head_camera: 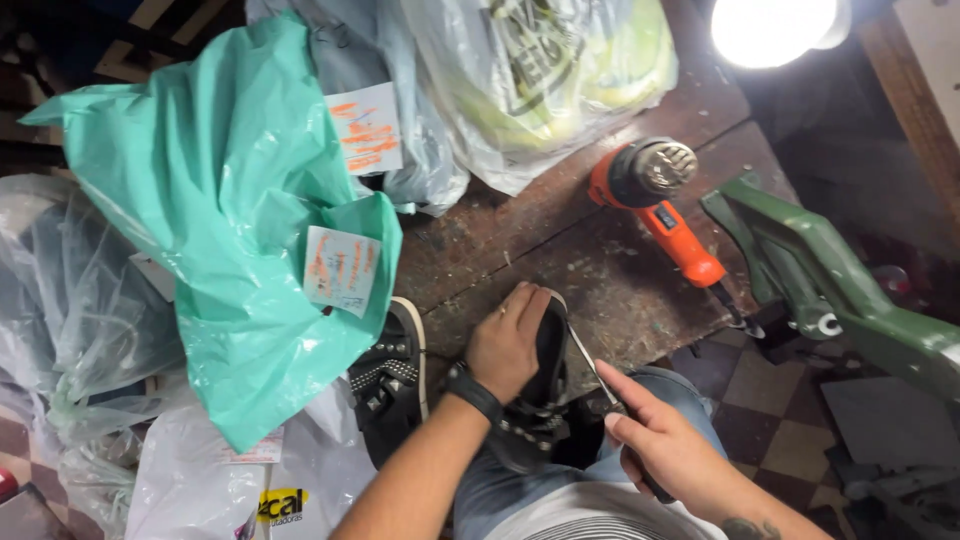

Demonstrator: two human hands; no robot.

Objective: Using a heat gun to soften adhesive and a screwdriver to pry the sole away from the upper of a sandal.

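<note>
From the head camera, your left hand is clamped over a black studded shoe that rests on your lap at the near edge of the wooden workbench; fingers curled over the sole, wrist strap showing. Your right hand is closed around the handle of a thin metal blade, and its tip runs up along the sole edge, right beside your left fingers.

That is the risk as I read it — the blade points toward the holding hand, so a slip off the rubber could carry it into your fingertips. The shoe sits on your knee rather than on the bench, so it could twist if your grip loosens.

A second black studded shoe lies on the bench to the left, half under a green plastic bag.

Now the bags. The green one carries two paper tags with orange writing; its contents are hidden. Behind it, a pale grey bag and a clear bag with something yellow-green inside. Clear bags are heaped at far left, and a white bag sits at the bottom — what they hold I cannot tell.

An orange heat gun lies on the bench under a bright lamp, beside a green metal stand.
</note>
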